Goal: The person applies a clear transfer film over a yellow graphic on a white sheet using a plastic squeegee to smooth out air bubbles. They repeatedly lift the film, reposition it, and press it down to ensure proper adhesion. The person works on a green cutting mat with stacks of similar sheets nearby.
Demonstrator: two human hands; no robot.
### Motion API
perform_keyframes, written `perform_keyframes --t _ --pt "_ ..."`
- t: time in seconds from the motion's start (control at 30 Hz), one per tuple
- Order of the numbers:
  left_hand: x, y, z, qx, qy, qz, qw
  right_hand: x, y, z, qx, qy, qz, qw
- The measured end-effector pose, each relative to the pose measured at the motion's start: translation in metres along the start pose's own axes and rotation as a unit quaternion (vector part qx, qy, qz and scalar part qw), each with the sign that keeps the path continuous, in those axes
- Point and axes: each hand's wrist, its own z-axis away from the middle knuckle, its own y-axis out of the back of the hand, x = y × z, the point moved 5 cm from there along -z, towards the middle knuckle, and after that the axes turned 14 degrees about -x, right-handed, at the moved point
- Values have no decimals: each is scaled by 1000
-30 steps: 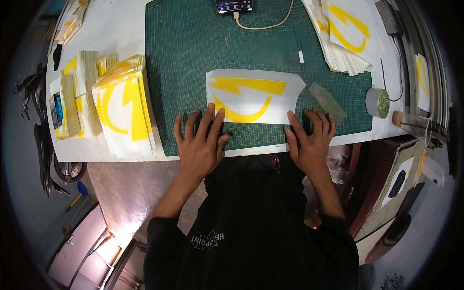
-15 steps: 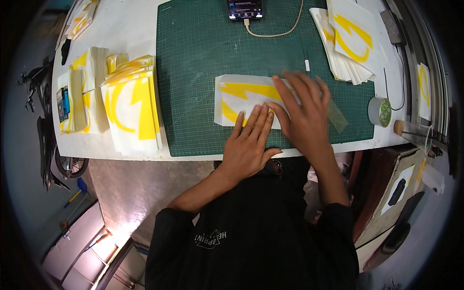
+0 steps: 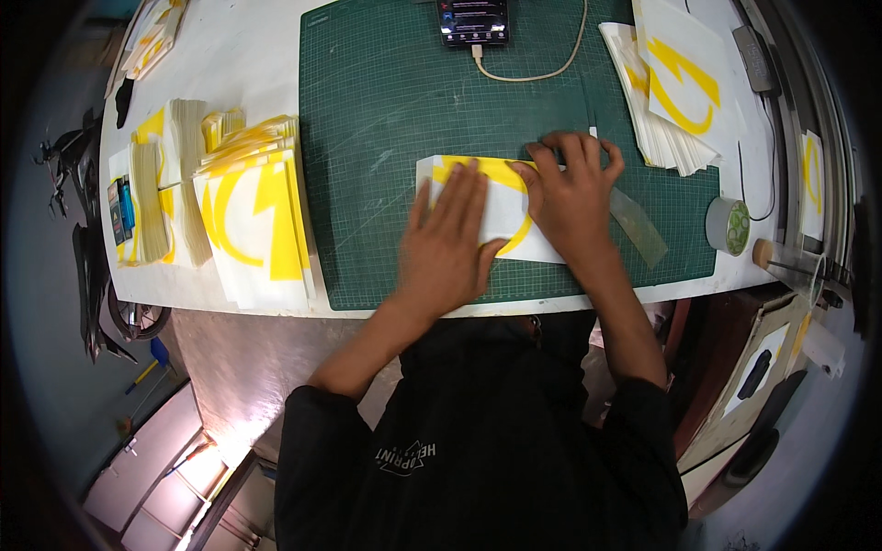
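Note:
A white paper envelope [image 3: 505, 216] with a yellow printed shape lies flat on the green cutting mat [image 3: 386, 110], close to the table's front edge. My left hand [image 3: 446, 234] rests on its left half, fingers stretched out and together, thumb apart. At the right end of the envelope, my right hand [image 3: 574, 188] has its fingers bent, with thumb and index finger close together at the upper edge. That hand covers the envelope's right end. Just right of it lies a narrow translucent strip [image 3: 638, 228] on the mat.
Stacks of white-and-yellow paper pieces [image 3: 253, 216] stand on the left. A fanned pile [image 3: 680, 87] lies at the back right. At the far edge is a phone [image 3: 473, 23] with a white cable [image 3: 542, 78]. A tape roll [image 3: 729, 226] sits at the right.
My left hand has slid left and farther up the envelope. My right hand, blurred and spread before, is now still with its fingers bent at the envelope's right end.

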Motion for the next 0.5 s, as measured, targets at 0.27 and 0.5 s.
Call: perform_keyframes --t 0.27,0.5 --pt "-15 -8 -4 -37 35 -73 996 -44 -17 34 -210 49 -152 964" --pt "-11 -2 -5 -28 30 -59 997 30 19 68 -196 -37 32 979"
